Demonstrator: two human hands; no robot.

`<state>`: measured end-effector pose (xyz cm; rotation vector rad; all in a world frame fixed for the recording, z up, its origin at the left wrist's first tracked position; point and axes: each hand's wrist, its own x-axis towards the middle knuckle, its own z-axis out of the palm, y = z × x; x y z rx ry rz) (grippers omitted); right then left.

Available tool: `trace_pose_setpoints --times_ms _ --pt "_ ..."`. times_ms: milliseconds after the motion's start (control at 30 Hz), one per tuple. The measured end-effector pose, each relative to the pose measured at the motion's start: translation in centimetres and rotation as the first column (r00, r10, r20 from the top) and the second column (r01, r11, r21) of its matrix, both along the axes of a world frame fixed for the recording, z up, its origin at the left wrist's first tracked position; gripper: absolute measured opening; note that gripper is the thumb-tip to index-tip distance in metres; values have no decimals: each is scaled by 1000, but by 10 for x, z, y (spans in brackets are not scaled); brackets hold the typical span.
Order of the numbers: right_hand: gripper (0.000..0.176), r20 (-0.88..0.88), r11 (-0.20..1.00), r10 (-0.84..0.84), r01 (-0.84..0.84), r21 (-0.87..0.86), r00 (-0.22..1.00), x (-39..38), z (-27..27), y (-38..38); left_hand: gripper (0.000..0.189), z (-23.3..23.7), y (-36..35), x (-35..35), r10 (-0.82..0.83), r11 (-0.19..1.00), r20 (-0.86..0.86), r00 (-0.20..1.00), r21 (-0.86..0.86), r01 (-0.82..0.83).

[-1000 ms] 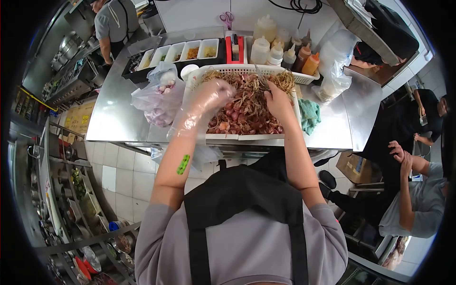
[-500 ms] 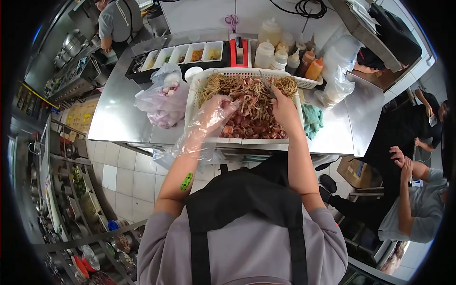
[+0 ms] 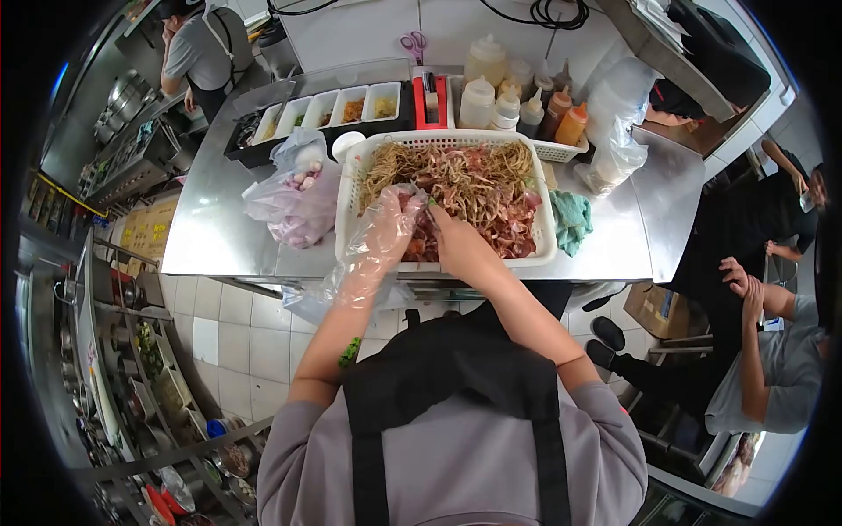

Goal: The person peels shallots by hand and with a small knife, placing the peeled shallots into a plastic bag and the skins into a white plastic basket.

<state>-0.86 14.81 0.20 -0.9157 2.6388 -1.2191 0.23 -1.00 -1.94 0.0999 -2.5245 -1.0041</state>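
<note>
A white plastic basket on the metal table holds reddish shallots and skins with dry straw-coloured stalks heaped over them. My left hand, in a clear loose plastic glove, is closed at the basket's front left around a reddish shallot, mostly covered by the fingers. Bare, my right hand grips a small knife right beside the left fingers. Most of the knife is hidden.
Left of the basket sits a plastic bag of peeled pale shallots. Behind are a condiment box, a red-framed holder and several squeeze bottles. A green cloth lies right. Other people are at right and back left.
My right hand has moved left and toward me, from the stalks at the basket's right to beside my left hand. My left hand has shifted slightly left and down.
</note>
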Motion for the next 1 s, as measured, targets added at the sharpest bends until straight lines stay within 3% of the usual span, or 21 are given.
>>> trace_pose_setpoints --times_ms 67,133,167,200,233,267,300,367,400,533,567,633,700,767,833,900,967,1000 --pt "40 -37 999 7 -5 41 999 -7 5 -2 30 -4 -1 -4 -34 999 -66 997 -13 33" --pt "41 21 998 35 -36 50 999 -14 3 -3 31 -4 -2 -7 -104 926 -544 833 -359 -118" --pt "43 81 996 65 -70 62 995 -16 3 -3 31 -3 -4 -7 -113 924 -546 830 -365 -114" --pt "43 65 996 61 -65 61 996 -21 8 1 30 14 1 -4 -95 951 -332 938 247 184" --pt "45 -3 998 -29 28 -58 1000 -23 13 7 29 28 6 1 -236 550 -128 963 799 241" --pt "47 -60 977 -122 109 -182 991 -25 17 13 28 35 2 5 -329 363 -114 938 901 237" --pt "47 -65 978 -119 106 -181 991 -29 21 21 28 30 -2 1 -326 362 -120 938 900 241" --pt "43 107 934 -122 151 -325 987 -34 26 37 32 7 -10 -12 -313 -208 -326 892 940 270" --pt "37 221 916 -57 140 -377 974 -28 39 41 40 5 -10 -17 -295 -300 -382 876 907 295" --pt "27 59 897 -8 33 -442 998 -20 35 26 46 1 -4 -19 -455 -335 -294 841 931 144" --pt "27 74 921 23 8 -390 997 -17 38 22 46 1 2 -18 -457 -337 -292 840 931 140" --pt "23 14 886 -2 8 -463 1000 -15 32 6 52 20 20 -8 -460 -199 -372 806 928 315" --pt "22 -29 906 -67 49 -421 997 -18 31 0 48 31 30 2 -450 -200 -359 818 933 300" --pt "21 -80 921 -125 86 -380 989 -26 33 -2 35 14 21 -1 -456 -75 -238 858 970 230" --pt "22 -67 968 -70 52 -244 995 -35 36 4 30 13 13 -2 -447 -11 -177 877 981 193" --pt "21 -96 984 -18 1 -176 995 -41 35 9 31 14 6 0 -506 214 -51 861 960 183" --pt "24 -98 963 91 -113 -243 991 -45 32 11 34 19 1 4 -512 225 -46 858 957 185" --pt "27 25 976 39 -33 -214 999 -39 44 12 37 21 -1 3 -522 235 -46 852 952 196"
